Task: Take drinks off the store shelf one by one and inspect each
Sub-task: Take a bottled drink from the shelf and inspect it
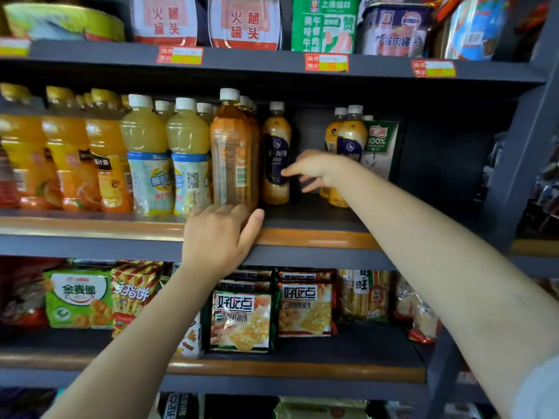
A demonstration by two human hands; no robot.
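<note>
Right hand reaches deep over the middle shelf, fingers loosely spread and holding nothing, one fingertip touching the dark label of a milk-tea bottle that stands upright toward the shelf's back. Left hand sits at the shelf's front edge, fingers curled around the base of an amber tea bottle, thumb out to the right. Orange juice bottles line the shelf's left end.
</note>
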